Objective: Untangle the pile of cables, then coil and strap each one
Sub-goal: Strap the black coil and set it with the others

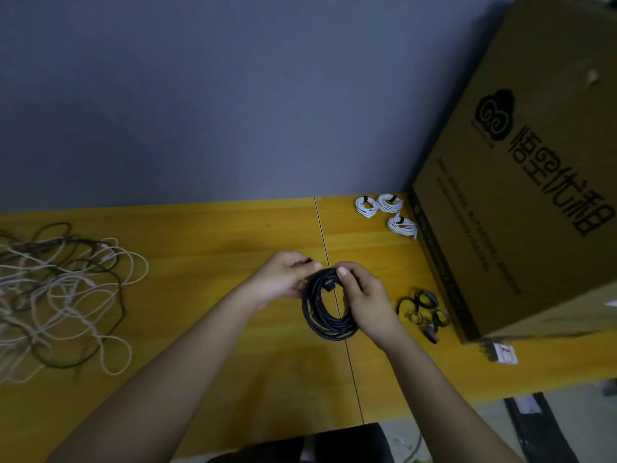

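Observation:
A coiled black cable is held upright above the yellow table, between both hands. My left hand pinches something dark and small at the coil's top left. My right hand grips the coil's right side, thumb pressed on its top. A tangled pile of white and dark cables lies at the table's left. Three white coiled cables with black straps lie at the back right.
A large cardboard box stands on the table's right side. Several loose dark straps lie beside its near corner. A white tag sits near the box. A grey wall runs behind the table.

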